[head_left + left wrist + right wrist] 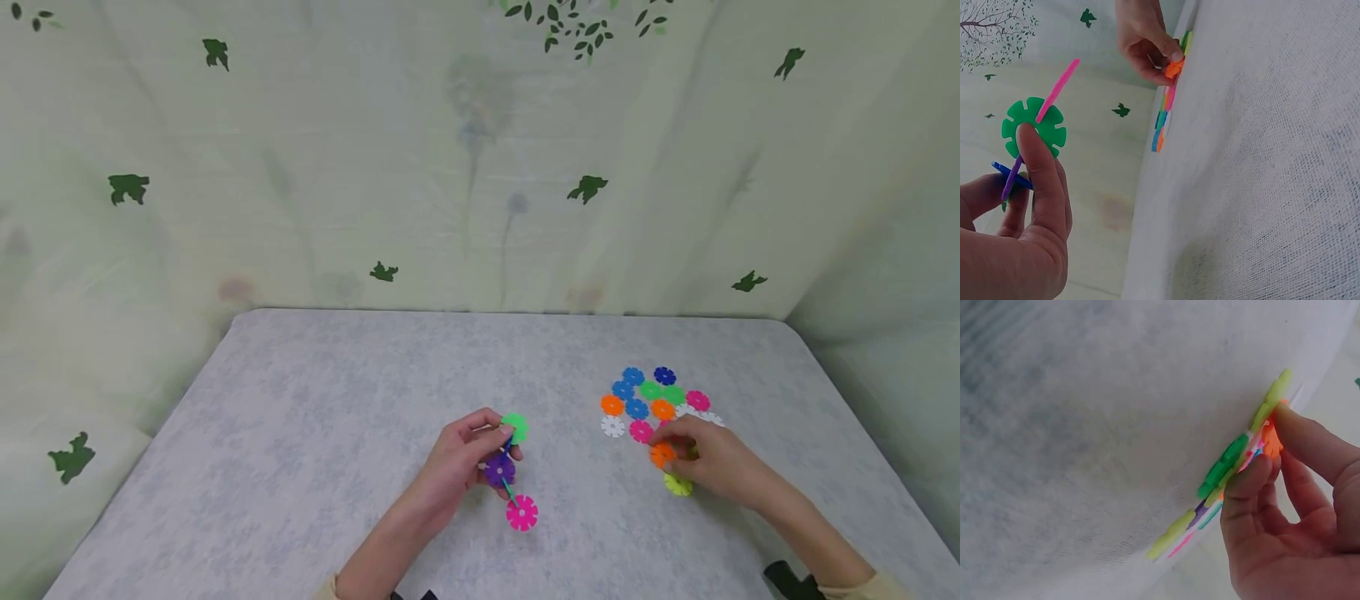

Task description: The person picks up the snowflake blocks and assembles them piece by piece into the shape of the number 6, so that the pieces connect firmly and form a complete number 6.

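Observation:
My left hand [463,457] pinches a chain of slotted plastic snowflake discs above the table. From top to bottom, a light green disc [517,427], a dark blue one mostly behind the fingers, a purple disc [498,472] and a pink disc [522,513] show in the head view. The left wrist view adds a green disc [1054,134] joining the purple and pink ones. Over at the loose discs, my right hand [718,460] pinches an orange disc [662,454] between thumb and fingers. A yellow disc [678,485] lies just below that hand.
Loose discs in several colours lie in a cluster beyond and under the right hand, among them a blue disc [633,377], an orange disc [612,405] and a white disc [612,427]. A pale patterned curtain [337,167] hangs behind the grey table [315,400].

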